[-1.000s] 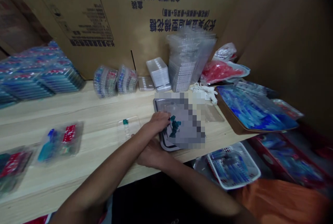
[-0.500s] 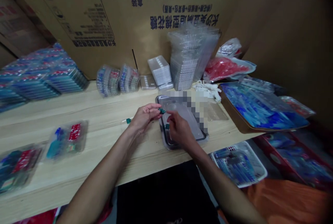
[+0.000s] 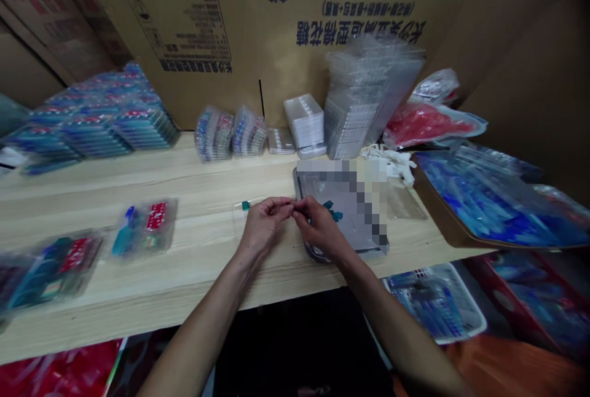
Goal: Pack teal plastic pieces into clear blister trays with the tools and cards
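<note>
your left hand [image 3: 265, 217], right hand [image 3: 319, 227] meet at fingertips, fingers curled; can't tell if pinched tight or holding anything. tray [image 3: 302, 183] part-pixelated, teal bits [image 3: 335, 216] inside blurred.

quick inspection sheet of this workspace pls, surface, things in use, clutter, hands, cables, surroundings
Surface: pale wood-grain table
Job's things: dark-rimmed tray with green pieces; clear case to its left, showing one green piece
Clutter: stacked clear cases, crumpled white item, red bag
Hands: left hand and right hand meet at the fingertips near the tray's left edge; anything held is hidden
Cables: nothing seen
Surroundings: printed cardboard behind, white basket lower right
</note>
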Action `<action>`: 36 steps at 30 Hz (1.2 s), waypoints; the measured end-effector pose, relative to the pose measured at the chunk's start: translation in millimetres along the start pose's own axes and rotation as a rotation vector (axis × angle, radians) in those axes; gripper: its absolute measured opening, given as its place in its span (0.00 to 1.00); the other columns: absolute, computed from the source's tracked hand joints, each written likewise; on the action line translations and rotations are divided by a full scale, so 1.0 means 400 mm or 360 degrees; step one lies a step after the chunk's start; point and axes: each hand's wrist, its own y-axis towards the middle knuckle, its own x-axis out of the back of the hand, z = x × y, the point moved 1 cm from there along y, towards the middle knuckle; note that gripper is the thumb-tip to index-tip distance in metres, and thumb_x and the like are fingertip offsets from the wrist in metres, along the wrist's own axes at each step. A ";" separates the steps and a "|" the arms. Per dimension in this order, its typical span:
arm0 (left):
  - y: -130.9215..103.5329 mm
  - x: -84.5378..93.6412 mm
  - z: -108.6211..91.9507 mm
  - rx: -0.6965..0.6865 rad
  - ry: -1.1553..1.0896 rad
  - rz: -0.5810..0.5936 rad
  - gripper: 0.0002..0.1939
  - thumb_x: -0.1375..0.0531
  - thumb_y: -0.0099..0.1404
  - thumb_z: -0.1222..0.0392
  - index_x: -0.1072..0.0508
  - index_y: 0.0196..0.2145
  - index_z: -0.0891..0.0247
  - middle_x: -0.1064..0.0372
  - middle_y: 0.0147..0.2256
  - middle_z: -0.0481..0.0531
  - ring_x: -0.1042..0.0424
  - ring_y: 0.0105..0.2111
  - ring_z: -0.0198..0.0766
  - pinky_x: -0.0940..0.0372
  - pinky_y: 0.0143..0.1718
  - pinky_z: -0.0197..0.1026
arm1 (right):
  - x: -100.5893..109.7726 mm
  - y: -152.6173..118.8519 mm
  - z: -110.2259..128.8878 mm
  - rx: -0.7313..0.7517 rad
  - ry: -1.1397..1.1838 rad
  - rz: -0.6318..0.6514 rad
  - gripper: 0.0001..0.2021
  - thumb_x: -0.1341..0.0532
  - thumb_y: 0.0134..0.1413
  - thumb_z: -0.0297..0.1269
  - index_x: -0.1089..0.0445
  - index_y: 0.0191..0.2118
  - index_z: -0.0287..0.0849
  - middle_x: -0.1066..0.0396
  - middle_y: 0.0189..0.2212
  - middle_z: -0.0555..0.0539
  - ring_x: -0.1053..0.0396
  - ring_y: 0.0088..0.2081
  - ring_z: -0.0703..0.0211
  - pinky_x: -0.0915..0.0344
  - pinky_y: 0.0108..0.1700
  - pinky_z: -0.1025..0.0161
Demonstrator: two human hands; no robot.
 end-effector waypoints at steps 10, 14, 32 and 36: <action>-0.059 0.029 0.033 -0.0488 0.0700 -0.0092 0.15 0.42 0.57 0.69 0.21 0.40 0.59 0.26 0.39 0.53 0.27 0.40 0.39 0.32 0.41 0.40 | -0.044 -0.017 -0.007 -0.0117 -0.0523 0.0129 0.08 0.46 0.55 0.30 0.38 0.42 0.41 0.25 0.34 0.45 0.27 0.35 0.56 0.37 0.36 0.62; -0.078 0.028 0.068 -0.0319 0.0680 -0.0076 0.15 0.43 0.55 0.71 0.21 0.37 0.60 0.23 0.35 0.51 0.26 0.36 0.38 0.33 0.39 0.39 | -0.055 -0.041 0.001 -0.0088 -0.0999 0.0244 0.05 0.48 0.56 0.28 0.37 0.39 0.40 0.26 0.32 0.41 0.27 0.33 0.52 0.41 0.34 0.62; -0.069 0.268 0.034 0.0152 -0.0157 -0.0339 0.15 0.28 0.48 0.58 0.20 0.35 0.64 0.23 0.32 0.51 0.27 0.31 0.34 0.34 0.39 0.38 | -0.168 -0.041 0.024 0.0240 -0.0693 0.0488 0.19 0.49 0.54 0.20 0.35 0.50 0.38 0.28 0.42 0.41 0.30 0.43 0.55 0.34 0.48 0.58; 0.011 0.333 0.021 -0.0256 0.0667 -0.0358 0.09 0.35 0.55 0.63 0.19 0.35 0.62 0.23 0.34 0.52 0.27 0.35 0.38 0.34 0.40 0.41 | -0.207 -0.070 0.032 0.0267 -0.1143 0.0809 0.21 0.49 0.48 0.14 0.32 0.47 0.36 0.30 0.43 0.38 0.36 0.48 0.51 0.37 0.53 0.55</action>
